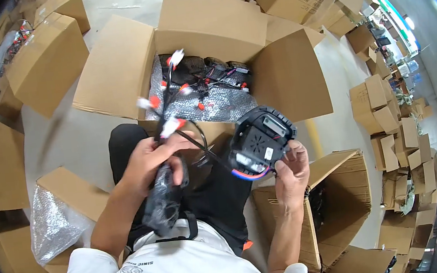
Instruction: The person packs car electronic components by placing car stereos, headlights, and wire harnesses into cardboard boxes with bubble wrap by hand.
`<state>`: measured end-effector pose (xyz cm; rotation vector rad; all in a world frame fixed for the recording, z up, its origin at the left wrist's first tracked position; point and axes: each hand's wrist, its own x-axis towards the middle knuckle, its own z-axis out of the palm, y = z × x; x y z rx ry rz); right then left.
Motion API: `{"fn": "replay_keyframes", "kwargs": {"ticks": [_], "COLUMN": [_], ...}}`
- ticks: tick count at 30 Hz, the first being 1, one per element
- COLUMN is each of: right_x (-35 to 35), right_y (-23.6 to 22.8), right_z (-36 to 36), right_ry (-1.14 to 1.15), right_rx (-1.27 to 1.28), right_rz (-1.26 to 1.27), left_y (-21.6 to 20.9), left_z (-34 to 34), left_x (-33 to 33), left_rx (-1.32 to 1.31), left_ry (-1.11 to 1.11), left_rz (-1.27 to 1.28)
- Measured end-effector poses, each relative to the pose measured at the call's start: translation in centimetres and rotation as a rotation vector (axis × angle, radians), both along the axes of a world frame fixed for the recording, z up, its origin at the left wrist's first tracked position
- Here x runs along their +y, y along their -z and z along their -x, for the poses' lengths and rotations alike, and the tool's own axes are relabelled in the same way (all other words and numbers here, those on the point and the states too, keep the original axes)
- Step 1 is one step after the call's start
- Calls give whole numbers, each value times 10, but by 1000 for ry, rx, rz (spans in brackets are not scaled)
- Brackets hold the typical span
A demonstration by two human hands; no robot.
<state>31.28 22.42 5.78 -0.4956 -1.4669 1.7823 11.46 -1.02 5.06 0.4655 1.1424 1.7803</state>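
Note:
My left hand [148, 161] is closed around a wiring harness [161, 123] whose black cables stick up and end in white and red connectors. Below that hand hangs a black bundle in shiny plastic wrap [161, 204]. Between thumb and fingers, my right hand [293, 173] grips the edge of a black plastic electronic unit [256, 141]. Its back faces up, with slotted vents and small white labels. Red, blue and purple wires leave its lower edge, and a black cable runs from it toward my left hand.
Ahead stands an open carton [209, 20] holding bubble wrap [225, 103] and more dark units with connectors. Another open carton [346, 197] is at my right. On the left, bubble wrap [52, 225] hangs over a box. Stacked cartons [390, 110] line the far right.

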Motion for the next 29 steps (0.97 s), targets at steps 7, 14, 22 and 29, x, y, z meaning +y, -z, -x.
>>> {"fn": "replay_keyframes", "kwargs": {"ticks": [7, 14, 22, 29], "right_x": [-31, -43, -55, -45], "right_y": [27, 20, 80, 91], "right_z": [-5, -10, -36, -46], "right_ry": [101, -136, 154, 135], "right_rx": [-625, -529, -644, -361], "right_rz": [-827, -506, -345, 431], "left_y": [28, 35, 36, 51], "left_z": [-29, -56, -63, -77], "left_x": [52, 62, 65, 61], "left_rx": [-250, -117, -53, -110], "left_ry": [257, 289, 397, 476], "left_rz": [80, 141, 127, 203]}}
